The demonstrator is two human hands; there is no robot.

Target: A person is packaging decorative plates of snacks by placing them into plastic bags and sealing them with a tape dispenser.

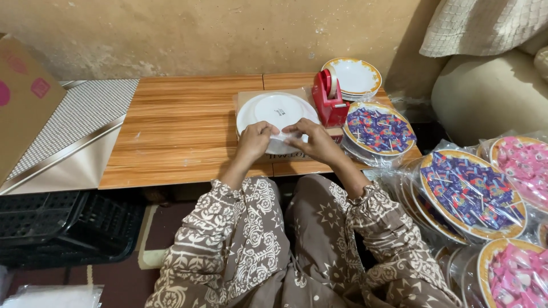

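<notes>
Wooden bench (182, 131): your left hand (255, 141) and right hand (315, 141) are pinching a clear wrap (283, 137), fingers clamped, over an upturned white plate (274, 109); red tape dispenser (329, 98) standing just beyond your right fingers.

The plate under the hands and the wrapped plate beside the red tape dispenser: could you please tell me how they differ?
The plate under the hands lies upside down, showing a plain white underside; the wrapped plate faces up. The first carries nothing visible on top, while the wrapped one holds blue and purple packets under clear film. Both hands, left hand and right hand, touch the first; the wrapped one lies untouched. Both are round.
</notes>
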